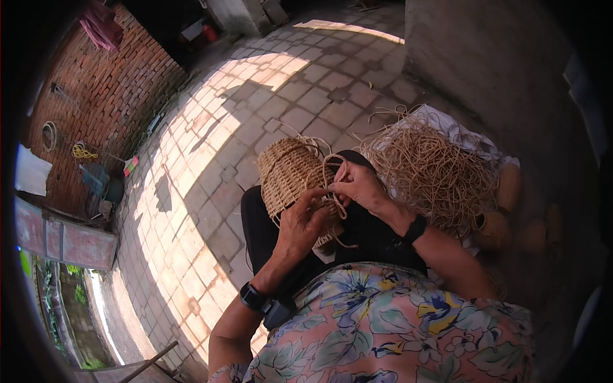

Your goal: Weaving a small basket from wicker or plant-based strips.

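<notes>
A tan woven basket (pixel 287 171) rests on my lap over black trousers, its rim turned toward me. My left hand (pixel 301 225) grips the basket's near edge from below. My right hand (pixel 357 185) pinches a loose straw strand (pixel 332 167) that loops up from the weave at the rim. Both hands touch the basket at its rim. I wear a dark band on each wrist and a floral top.
A big tangled pile of tan straw cord (pixel 429 171) lies on a white cloth (pixel 461 135) at my right. A grey concrete wall (pixel 491 57) rises behind it. Paved tiles (pixel 191 191) spread left toward a brick wall (pixel 102 96). Round tan objects (pixel 507 188) sit by the pile.
</notes>
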`<state>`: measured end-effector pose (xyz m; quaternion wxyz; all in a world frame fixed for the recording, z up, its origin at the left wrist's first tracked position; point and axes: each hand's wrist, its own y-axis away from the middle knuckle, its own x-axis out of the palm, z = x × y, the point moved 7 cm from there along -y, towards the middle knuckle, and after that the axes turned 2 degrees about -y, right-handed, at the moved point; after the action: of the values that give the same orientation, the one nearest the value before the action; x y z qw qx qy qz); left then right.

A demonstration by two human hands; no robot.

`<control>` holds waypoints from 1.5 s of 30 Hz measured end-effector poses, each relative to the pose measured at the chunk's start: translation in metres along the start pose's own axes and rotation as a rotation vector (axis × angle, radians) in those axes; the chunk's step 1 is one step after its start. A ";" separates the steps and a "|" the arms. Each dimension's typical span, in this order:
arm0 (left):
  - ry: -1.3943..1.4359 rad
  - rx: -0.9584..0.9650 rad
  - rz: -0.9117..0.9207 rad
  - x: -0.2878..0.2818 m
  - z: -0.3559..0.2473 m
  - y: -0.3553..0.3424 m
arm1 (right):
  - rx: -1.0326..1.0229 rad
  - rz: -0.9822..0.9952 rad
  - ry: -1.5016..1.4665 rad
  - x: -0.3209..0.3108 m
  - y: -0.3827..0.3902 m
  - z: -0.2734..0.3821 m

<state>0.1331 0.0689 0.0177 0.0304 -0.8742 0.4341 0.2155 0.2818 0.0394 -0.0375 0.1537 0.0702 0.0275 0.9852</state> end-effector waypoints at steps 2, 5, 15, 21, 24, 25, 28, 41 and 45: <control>0.038 0.053 -0.040 -0.002 0.003 -0.001 | -0.084 -0.032 0.079 0.004 -0.007 0.001; 0.100 0.018 -0.057 -0.001 0.002 0.001 | -0.083 -0.079 0.236 0.001 -0.007 0.003; 0.009 0.059 -0.101 -0.003 0.007 0.000 | -0.008 -0.171 0.525 0.002 -0.010 -0.001; 0.220 0.023 -0.120 -0.006 0.019 0.000 | 0.033 -0.186 0.771 0.008 -0.018 -0.013; 0.508 -0.102 -0.172 -0.031 0.040 0.004 | 0.116 -0.063 0.513 0.012 -0.012 -0.006; 0.509 -0.091 -0.179 -0.039 0.050 0.006 | 0.219 0.060 0.263 0.018 -0.008 -0.008; 0.493 -0.071 -0.174 -0.045 0.054 0.009 | 0.083 -0.065 0.440 -0.030 -0.001 -0.004; -0.529 0.219 -0.624 -0.082 0.008 -0.002 | -0.741 -0.109 1.119 0.009 0.035 0.058; -0.698 0.286 -0.514 -0.073 0.007 -0.023 | -0.703 0.002 1.164 0.028 0.029 0.045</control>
<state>0.1095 0.1389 0.0378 0.3476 -0.8156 0.1924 0.4206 0.2535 0.0217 0.0123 0.1267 -0.5257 -0.2161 0.8129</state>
